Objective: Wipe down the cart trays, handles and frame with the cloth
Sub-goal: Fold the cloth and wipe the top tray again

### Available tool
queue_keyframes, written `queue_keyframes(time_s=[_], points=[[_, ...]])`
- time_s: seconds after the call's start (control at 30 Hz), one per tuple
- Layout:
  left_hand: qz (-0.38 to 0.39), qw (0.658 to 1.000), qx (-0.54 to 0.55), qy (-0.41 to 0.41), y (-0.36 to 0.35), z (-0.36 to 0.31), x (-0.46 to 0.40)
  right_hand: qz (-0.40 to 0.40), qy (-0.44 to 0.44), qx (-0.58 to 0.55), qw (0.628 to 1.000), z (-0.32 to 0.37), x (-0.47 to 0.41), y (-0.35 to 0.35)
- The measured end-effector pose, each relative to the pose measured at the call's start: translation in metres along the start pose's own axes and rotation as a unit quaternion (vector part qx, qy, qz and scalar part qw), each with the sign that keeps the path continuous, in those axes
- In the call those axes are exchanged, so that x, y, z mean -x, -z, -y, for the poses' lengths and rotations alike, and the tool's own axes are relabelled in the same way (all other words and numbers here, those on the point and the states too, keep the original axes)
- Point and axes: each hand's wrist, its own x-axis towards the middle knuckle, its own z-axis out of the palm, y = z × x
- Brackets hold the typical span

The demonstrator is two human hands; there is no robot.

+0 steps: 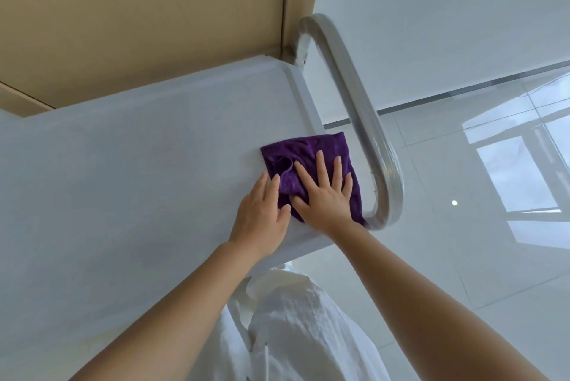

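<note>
A purple cloth (308, 149) lies flat on the white top tray (138, 170) of the cart, at the tray's right end. My right hand (324, 195) presses on the cloth with its fingers spread and straight. My left hand (262, 214) rests beside it on the tray, its fingertips touching the cloth's left edge. Just right of the cloth runs the cart's curved silver handle (364, 121), wrapped in clear film. One cloth corner reaches over the tray's raised rim toward the handle.
A large brown cardboard box (138, 16) stands against the far side of the cart. Glossy white floor tiles (462, 257) spread to the right, and a white wall (431, 10) rises behind. My white clothing (293, 319) hangs below the tray's near edge.
</note>
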Motion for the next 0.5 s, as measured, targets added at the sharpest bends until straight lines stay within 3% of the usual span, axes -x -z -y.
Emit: queue_keyframes(time_s=[0.13,0.2,0.27,0.37,0.43,0.5], points=[[-0.032,0.991,0.119,0.058,-0.001,-0.004,-0.021,0.022,0.001,-0.083,0.996,0.005,-0.02,0.022],[-0.042,0.983,0.158,0.085,-0.005,-0.004,-0.028,-0.042,-0.019,-0.205,0.978,0.006,-0.018,0.036],[-0.054,0.974,0.189,0.111,-0.006,-0.007,-0.034,-0.133,-0.097,-0.353,0.921,0.006,-0.013,0.054],[-0.079,0.962,0.222,0.139,-0.003,-0.014,-0.039,-0.082,-0.298,-0.496,0.812,0.002,-0.022,0.07],[-0.082,0.948,0.259,0.168,0.004,-0.022,-0.041,-0.037,-0.345,-0.481,0.805,0.004,-0.031,0.074],[-0.083,0.93,0.294,0.203,0.007,-0.024,-0.046,-0.041,-0.341,-0.442,0.829,0.008,-0.038,0.074]])
